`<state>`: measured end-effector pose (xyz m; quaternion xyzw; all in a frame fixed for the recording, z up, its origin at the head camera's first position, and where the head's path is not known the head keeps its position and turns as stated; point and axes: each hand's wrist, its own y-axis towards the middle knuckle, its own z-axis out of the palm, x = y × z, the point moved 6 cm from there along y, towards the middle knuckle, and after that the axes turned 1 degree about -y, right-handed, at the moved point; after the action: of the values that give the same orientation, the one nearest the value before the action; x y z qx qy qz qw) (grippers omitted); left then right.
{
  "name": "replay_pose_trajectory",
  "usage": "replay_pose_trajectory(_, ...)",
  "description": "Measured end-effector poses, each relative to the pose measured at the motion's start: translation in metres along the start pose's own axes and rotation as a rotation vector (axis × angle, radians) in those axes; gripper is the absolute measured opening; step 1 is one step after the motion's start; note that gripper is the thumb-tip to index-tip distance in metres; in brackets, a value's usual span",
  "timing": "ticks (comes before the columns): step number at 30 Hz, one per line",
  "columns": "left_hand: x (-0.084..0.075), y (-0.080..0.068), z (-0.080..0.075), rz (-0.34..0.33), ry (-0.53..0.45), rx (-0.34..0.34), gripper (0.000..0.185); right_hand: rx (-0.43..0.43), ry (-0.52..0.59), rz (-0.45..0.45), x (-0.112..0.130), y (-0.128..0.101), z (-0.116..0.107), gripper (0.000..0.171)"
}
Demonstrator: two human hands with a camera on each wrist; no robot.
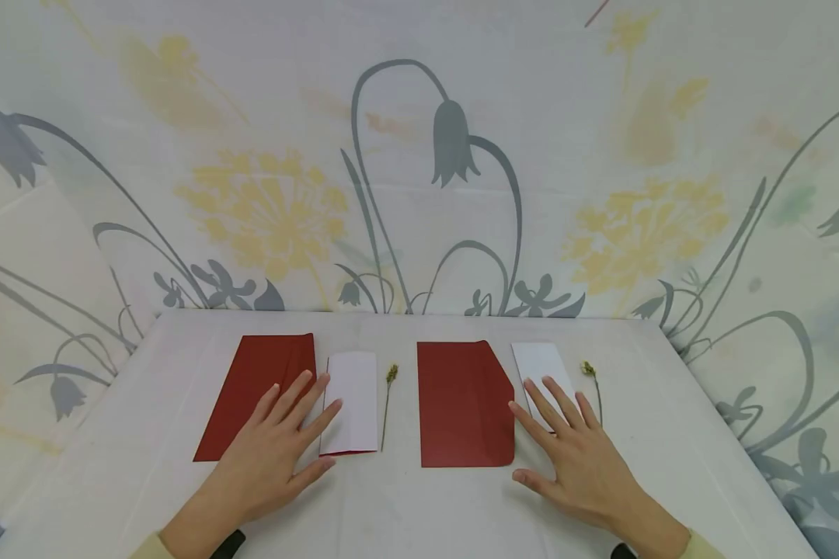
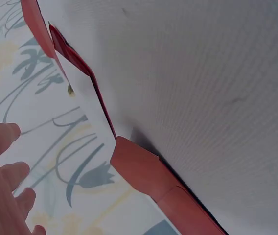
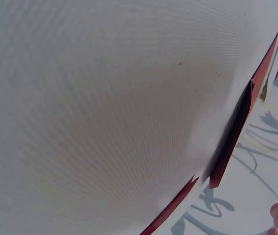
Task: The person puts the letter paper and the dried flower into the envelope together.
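Starting at your left, the table [image 1: 112, 481] has a broad strip of bare white cloth between its left edge and the left red envelope [image 1: 252, 388], which lies flat with its long sides running away from you. Your left hand [image 1: 269, 454] rests flat on that envelope's near right corner, fingers straight and spread, gripping nothing; its fingertips reach the edge of the left white card [image 1: 353, 400]. That card lies just beside the envelope, overlapping its right border, with a thin red line showing under the card's near edge. Just right of the card lies a small dried sprig [image 1: 388, 400], close to it but apart.

A clear gap of cloth separates the sprig from the right red envelope [image 1: 461, 404], which lies flat with rounded right corners. Your right hand [image 1: 576, 462] lies flat on the cloth beside that envelope's near right corner, fingers straight and spread, holding nothing; its fingertips cover the near end of the right white card [image 1: 541, 369]. A second dried sprig [image 1: 593, 384] lies just right of that card, close to your little finger.

Beyond it, open cloth runs to the table's right edge. A flowered curtain [image 1: 419, 155] hangs right behind the far edge.

The wrist views show mostly white cloth and red envelope edges.
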<state>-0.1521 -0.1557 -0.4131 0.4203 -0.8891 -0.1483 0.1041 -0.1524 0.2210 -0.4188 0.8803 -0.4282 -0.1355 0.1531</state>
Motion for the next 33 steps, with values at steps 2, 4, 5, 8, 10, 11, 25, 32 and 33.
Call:
replay_pose_trajectory(2, -0.001, 0.000, -0.002, 0.013, -0.003, -0.011, 0.064, -0.005, 0.002, -0.005, 0.001, 0.000, 0.000, 0.081)
replay_pose_trajectory(4, -0.002, 0.001, -0.003, 0.018, -0.006, -0.016, 0.063, -0.010, 0.006, -0.012, 0.001, 0.000, -0.001, 0.080)
replay_pose_trajectory(5, -0.002, 0.001, -0.003, 0.020, -0.005, -0.017, 0.063, -0.013, 0.007, -0.016, 0.002, 0.000, -0.001, 0.079)
replay_pose_trajectory(8, -0.002, 0.001, -0.005, 0.022, -0.010, -0.019, 0.062, -0.037, 0.028, -0.028, 0.004, 0.000, -0.002, 0.075)
replay_pose_trajectory(10, -0.002, 0.001, -0.007, 0.024, -0.011, -0.026, 0.058, -0.057, 0.039, -0.027, 0.005, 0.000, -0.003, 0.072)
replay_pose_trajectory(11, -0.002, 0.001, -0.007, 0.023, -0.017, -0.027, 0.055, -0.071, 0.045, -0.027, 0.006, 0.000, -0.003, 0.070)
replay_pose_trajectory(25, 0.017, 0.000, -0.026, -0.103, -0.126, -0.206, 0.022, -0.133, 0.162, 0.033, 0.013, 0.018, 0.000, 0.026)
replay_pose_trajectory(32, 0.037, -0.010, -0.020, -0.293, -0.206, -0.151, 0.023, -0.048, 0.304, 0.132, 0.025, 0.034, 0.007, 0.027)
replay_pose_trajectory(33, 0.039, -0.011, -0.019, -0.319, -0.220, -0.132, 0.024, -0.028, 0.350, 0.152, 0.027, 0.036, 0.008, 0.027)
